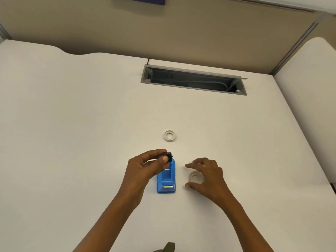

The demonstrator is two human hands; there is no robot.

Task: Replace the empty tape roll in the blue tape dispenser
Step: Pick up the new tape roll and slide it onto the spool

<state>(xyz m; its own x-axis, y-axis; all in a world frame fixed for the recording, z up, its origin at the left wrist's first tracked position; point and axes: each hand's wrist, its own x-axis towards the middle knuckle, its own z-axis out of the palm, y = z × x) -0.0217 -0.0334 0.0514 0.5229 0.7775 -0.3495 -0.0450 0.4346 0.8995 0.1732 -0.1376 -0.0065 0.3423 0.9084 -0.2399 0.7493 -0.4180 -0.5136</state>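
Tape dispenser: the blue tape dispenser (166, 179) stands on the white table (72, 115), toward the near edge and about midway between the left and right edges; its roll bay shows no roll in it, and the metal cutter is at its near end.
Black hub: a small black hub (168, 156) is pinched between thumb and fingers of the left hand (145, 166), above the far end of the dispenser.
Left hand: closed around the hub, reaching in from the near edge on the dispenser's left.
Roll by the right hand: a white tape roll (195, 176) lies flat on the table just right of the dispenser.
Right hand: the right hand (206, 177) is spread wide over this roll, fingers on its far side and thumb on its near side; I cannot tell whether it touches the roll.
Far roll: a second white ring (170, 136) lies flat on the table beyond the dispenser, apart from both hands.
Cable tray: an open grey cable tray (193, 80) is sunk into the table near the far edge.
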